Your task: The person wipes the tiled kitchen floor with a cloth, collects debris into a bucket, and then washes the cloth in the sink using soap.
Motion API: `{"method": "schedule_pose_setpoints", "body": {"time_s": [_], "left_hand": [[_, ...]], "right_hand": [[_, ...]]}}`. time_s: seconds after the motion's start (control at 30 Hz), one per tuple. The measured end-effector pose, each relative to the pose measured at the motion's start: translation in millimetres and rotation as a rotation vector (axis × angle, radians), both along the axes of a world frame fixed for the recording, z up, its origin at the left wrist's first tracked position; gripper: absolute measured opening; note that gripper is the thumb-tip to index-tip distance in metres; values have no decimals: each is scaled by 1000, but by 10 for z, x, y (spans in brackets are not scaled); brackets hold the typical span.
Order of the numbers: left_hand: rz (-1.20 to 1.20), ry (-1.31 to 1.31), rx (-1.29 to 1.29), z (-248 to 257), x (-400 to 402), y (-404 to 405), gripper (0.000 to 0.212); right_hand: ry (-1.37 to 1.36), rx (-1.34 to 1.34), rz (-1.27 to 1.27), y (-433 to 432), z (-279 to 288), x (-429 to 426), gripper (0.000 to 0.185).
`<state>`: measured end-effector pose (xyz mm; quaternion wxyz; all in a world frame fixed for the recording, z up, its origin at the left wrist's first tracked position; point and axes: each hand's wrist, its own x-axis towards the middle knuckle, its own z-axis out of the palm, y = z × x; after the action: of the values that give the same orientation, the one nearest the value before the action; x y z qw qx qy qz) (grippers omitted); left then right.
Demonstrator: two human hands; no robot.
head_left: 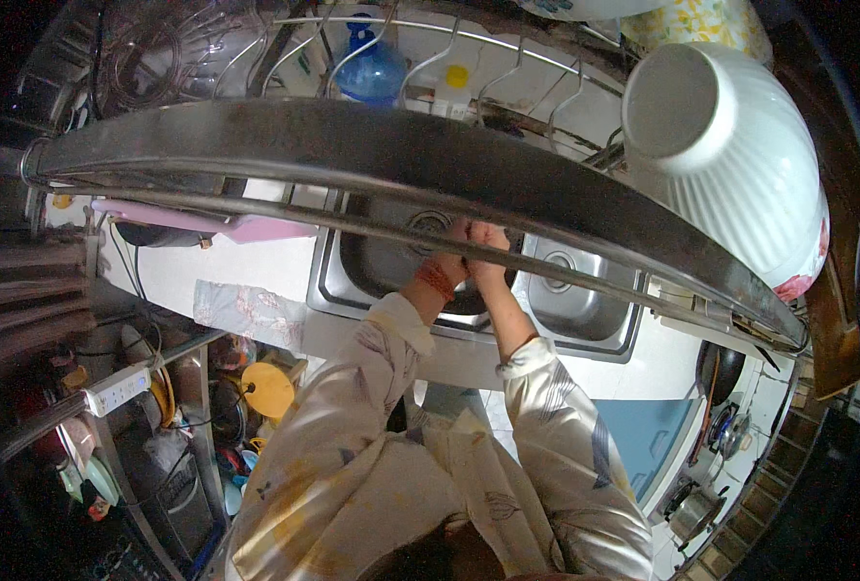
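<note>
Both hands are together over the larger left basin of a stainless steel double sink. My left hand, with a reddish band at its wrist, touches my right hand. A metal rail of the dish rack overhead crosses in front of them and covers part of the fingers. The right hand looks curled, but whether anything is held between the hands cannot be seen. The drain lies just beyond the left hand. The smaller basin is to the right.
A pink cutting board and a patterned cloth lie on the left counter. A large white ribbed bowl stands on the rack at right. A wok and a steel pot are at far right. A power strip sits lower left.
</note>
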<state>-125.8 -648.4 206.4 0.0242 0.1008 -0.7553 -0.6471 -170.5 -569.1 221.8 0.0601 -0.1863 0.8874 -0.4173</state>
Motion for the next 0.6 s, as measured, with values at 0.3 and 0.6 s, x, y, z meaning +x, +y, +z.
{"method": "schedule_pose_setpoints", "body": {"time_s": [0.3, 0.6], "left_hand": [[39, -257, 936, 18, 102, -206, 24], [244, -301, 966, -101, -154, -277, 18]], "right_hand": [[-833, -653, -95, 576, 260, -509, 13], [233, 87, 334, 394, 805, 454, 29]]}}
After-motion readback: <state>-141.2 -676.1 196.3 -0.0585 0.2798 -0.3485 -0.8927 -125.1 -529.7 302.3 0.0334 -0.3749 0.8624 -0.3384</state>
